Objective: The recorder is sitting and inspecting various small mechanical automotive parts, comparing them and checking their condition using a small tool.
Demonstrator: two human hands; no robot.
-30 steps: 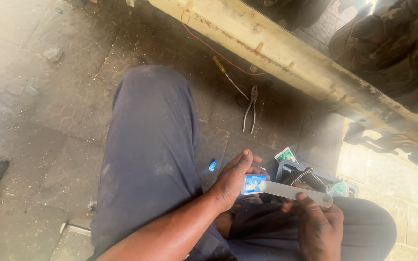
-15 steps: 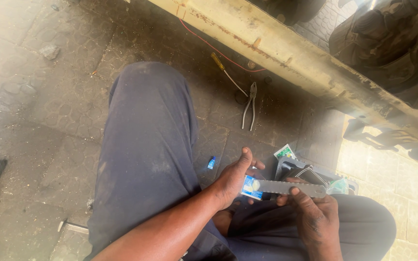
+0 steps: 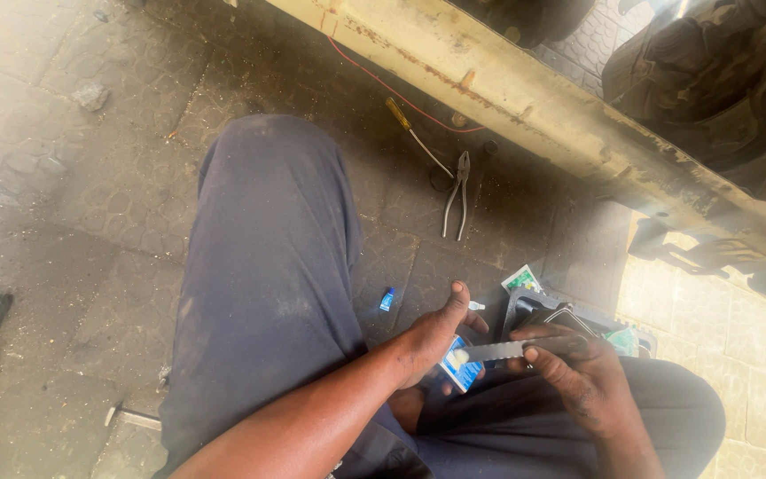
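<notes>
My left hand [image 3: 432,337] grips a small blue and white packet [image 3: 460,365] between my knees. My right hand [image 3: 578,372] holds a thin grey metal blade [image 3: 511,349] flat, its left end lying against the packet. Both hands are low in the view, over my dark blue trousers [image 3: 268,284]. Just beyond my right hand lies a dark open tray [image 3: 525,306] with small green and white packets in it.
On the paved ground lie grey pliers [image 3: 457,191], a yellow-handled screwdriver [image 3: 414,133], a thin red wire [image 3: 383,84] and a small blue cap [image 3: 387,299]. A long rusty pale beam [image 3: 534,106] crosses the top. A metal rod [image 3: 135,415] lies at lower left.
The blade has slid left towards the packet, and my right hand has shifted slightly along it. My left hand stays closed on the packet.
</notes>
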